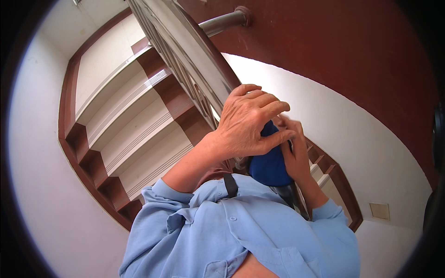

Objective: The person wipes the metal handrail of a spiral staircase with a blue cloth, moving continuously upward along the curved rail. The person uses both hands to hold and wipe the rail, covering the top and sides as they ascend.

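A blue cloth point(269, 168) is draped over a stair handrail point(224, 76) close to my body. My left hand point(252, 121) is over the upper part of the cloth, back of the hand up, fingers spread and slightly bent. Its thumb reaches across the cloth to the fingers of my right hand point(295, 149). That right hand is at the cloth's right side with bent fingers, seemingly gripping its edge; some of its fingertips are hidden behind the left hand. Whether the left hand touches the cloth cannot be told.
Metal balusters run beside pale stair treads point(139, 121) with dark red ends on the left. A metal bracket pipe point(222, 23) joins a dark red surface point(313, 41) above. More steps point(321, 173) show at the right, by a white wall point(347, 139) with a small square plate point(379, 211).
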### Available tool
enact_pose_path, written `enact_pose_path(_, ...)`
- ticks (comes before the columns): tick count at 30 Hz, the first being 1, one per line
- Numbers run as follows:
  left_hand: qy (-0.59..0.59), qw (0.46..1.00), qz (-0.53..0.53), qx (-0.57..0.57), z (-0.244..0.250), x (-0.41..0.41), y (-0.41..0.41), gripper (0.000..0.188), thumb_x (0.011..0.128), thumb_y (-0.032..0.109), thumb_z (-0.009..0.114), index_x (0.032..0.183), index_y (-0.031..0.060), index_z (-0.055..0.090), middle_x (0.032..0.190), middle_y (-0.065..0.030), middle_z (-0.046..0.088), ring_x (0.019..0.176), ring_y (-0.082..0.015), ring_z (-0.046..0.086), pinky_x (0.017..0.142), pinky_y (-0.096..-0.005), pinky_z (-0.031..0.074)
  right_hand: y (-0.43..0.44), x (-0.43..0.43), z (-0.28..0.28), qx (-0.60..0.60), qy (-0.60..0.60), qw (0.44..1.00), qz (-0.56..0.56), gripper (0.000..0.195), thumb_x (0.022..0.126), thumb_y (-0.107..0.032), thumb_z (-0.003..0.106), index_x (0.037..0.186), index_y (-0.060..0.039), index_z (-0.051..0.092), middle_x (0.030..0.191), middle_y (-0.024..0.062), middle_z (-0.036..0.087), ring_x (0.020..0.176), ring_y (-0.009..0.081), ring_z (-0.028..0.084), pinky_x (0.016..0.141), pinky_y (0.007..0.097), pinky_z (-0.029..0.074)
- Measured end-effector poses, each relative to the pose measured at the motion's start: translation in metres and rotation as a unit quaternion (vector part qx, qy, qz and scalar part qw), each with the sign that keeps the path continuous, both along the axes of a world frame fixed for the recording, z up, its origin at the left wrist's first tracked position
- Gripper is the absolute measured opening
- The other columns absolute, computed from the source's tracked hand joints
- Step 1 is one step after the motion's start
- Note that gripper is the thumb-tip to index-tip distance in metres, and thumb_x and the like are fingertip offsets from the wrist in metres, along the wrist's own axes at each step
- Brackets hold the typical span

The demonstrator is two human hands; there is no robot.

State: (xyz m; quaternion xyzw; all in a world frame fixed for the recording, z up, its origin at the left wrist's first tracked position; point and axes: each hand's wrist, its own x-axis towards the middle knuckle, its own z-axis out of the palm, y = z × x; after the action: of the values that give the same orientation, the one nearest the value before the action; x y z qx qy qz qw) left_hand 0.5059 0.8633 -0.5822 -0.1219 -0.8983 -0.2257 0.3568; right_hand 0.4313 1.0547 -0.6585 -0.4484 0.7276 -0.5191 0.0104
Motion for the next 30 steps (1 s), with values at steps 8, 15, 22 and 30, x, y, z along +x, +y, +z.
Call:
enact_pose_path(8,-0.070,0.992,0.040,-0.101,0.003,0.006,0.003,0.078,0.085,0.072,0.068,0.127,0.0064,0.068,0.099,-0.0152,0.073,0.100,-0.0312,0.071,0.114,-0.0574,0.037,-0.017,0.003,0.010,0.012,-0.072,0.993,0.097,0.055,0.099,-0.030,0.068,0.142,0.0007,0.054,0.138,0.0237,0.063,0.127,0.0348,0.064,0.102,0.0399,0.053)
enact_pose_path(15,-0.212,0.967,-0.019,-0.143,0.014,-0.001,0.018,0.063,0.094,0.065,0.062,0.115,0.0065,0.072,0.086,-0.0126,0.072,0.086,-0.0290,0.071,0.097,-0.0475,0.047,0.051,0.040,0.010,0.289,-0.133,0.948,0.015,0.085,0.078,-0.038,0.086,0.146,-0.0054,0.049,0.129,0.0224,0.065,0.115,0.0409,0.067,0.090,0.0453,0.057)
enact_pose_path(22,-0.209,0.934,-0.013,-0.289,-0.001,-0.007,0.017,0.044,0.095,0.033,0.063,0.059,0.0088,0.067,0.057,-0.0067,0.062,0.057,-0.0241,0.062,0.065,-0.0377,0.045,0.115,0.077,-0.036,0.231,0.069,0.965,-0.106,0.090,0.075,-0.047,0.086,0.143,-0.0020,0.049,0.120,0.0211,0.066,0.106,0.0405,0.067,0.089,0.0496,0.057)
enact_pose_path(30,-0.174,0.951,-0.010,-0.254,-0.002,-0.007,0.016,0.038,0.092,0.027,0.063,0.058,0.0087,0.065,0.058,-0.0058,0.062,0.060,-0.0226,0.061,0.067,-0.0373,0.046,0.080,0.100,-0.030,0.242,0.098,0.937,-0.234,0.089,0.071,-0.043,0.088,0.138,0.0014,0.050,0.118,0.0213,0.062,0.104,0.0409,0.064,0.090,0.0500,0.054)
